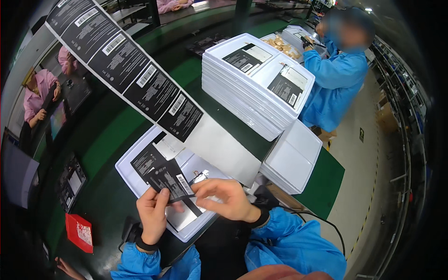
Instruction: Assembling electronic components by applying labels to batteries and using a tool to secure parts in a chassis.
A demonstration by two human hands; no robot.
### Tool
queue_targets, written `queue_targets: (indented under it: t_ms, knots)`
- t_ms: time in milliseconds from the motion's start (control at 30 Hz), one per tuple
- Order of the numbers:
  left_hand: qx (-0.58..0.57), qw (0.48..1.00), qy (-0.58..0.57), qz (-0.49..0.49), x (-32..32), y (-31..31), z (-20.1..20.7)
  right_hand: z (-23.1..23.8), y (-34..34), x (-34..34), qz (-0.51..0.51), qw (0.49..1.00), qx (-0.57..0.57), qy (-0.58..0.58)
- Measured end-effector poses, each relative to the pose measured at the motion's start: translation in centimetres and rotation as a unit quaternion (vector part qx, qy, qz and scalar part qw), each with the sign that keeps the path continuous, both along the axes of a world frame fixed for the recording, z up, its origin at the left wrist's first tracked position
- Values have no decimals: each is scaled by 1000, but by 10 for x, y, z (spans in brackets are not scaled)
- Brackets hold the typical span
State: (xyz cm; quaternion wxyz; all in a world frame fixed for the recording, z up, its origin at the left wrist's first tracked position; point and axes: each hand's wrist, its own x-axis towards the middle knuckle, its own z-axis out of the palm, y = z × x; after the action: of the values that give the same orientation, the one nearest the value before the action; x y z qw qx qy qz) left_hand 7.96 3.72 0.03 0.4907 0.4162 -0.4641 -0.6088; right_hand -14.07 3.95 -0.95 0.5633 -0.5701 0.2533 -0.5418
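Over a white tray (127,169) I hold a black label (169,181) with white print and a barcode. My left hand (153,210) pinches it by its lower left edge, thumb on top. At the label's right edge are the bent fingers of my right hand (226,198), which appear to grip its corner. Flat pieces with black and silver faces lie in the tray, one being a black-labelled piece (145,157). Just beyond my hands, a long strip of black labels (144,79) slants down and ends in bare white backing (226,149).
A tall stack of white trays (242,100) stands beyond on the green table, black-and-silver pieces in its top tray. Nearer is a lower tray stack (294,154). A red bin (78,233) sits at left. A co-worker in blue (333,84) works at far right; others wear pink.
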Motion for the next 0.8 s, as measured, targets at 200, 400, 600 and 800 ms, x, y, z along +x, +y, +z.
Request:
queue_targets:
  t_ms: [200, 400, 600, 800]
  knots:
    - [31, 955, -284, -79, 37, 29, -1, 23, -8, -20, 18, 948, -59, 313]
    - [-53, 927, -331, -165, 46, 49, 11, 22, 0, -6, 126, 903, -91, 400]
    - [-225, 896, -382, 4, 65, 56, -24, 11, 2, -10, -12, 907, -22, 419]
    - [-401, 775, -489, 3, 91, 53, -52, -4, 8, -10, -78, 899, 224, 369]
